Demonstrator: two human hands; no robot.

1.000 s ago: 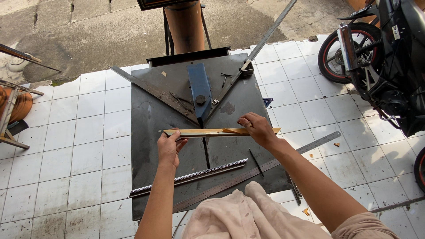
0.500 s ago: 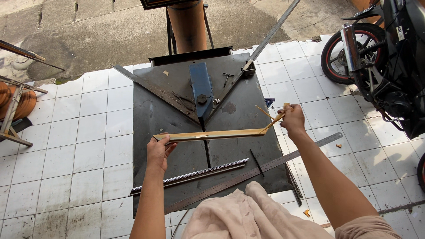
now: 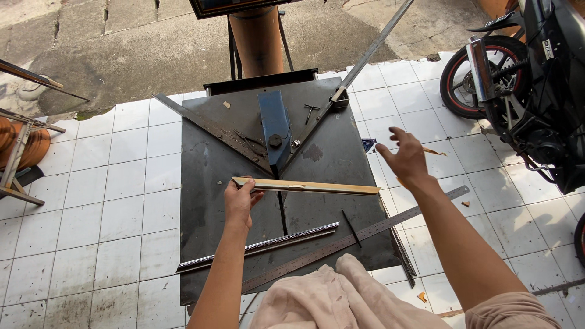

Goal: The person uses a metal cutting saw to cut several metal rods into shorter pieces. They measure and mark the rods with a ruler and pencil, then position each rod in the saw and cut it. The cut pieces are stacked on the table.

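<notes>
Open plate surface lies between the wooden strip (image 3: 308,186) and the ribbed bar (image 3: 262,247); passage there is clear. Behind the strip, the blue cutter block (image 3: 274,127) and two angled guide rails (image 3: 210,127) obstruct. The steel ruler (image 3: 359,234) crosses the near edge. A motorcycle (image 3: 524,91) blocks the right side.

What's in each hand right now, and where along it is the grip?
The left hand grips the pale wooden strip at its left end, over the dark metal table. The right hand is open and holds nothing.

Sunlit white floor tiles (image 3: 91,183), concrete (image 3: 109,42)
</notes>
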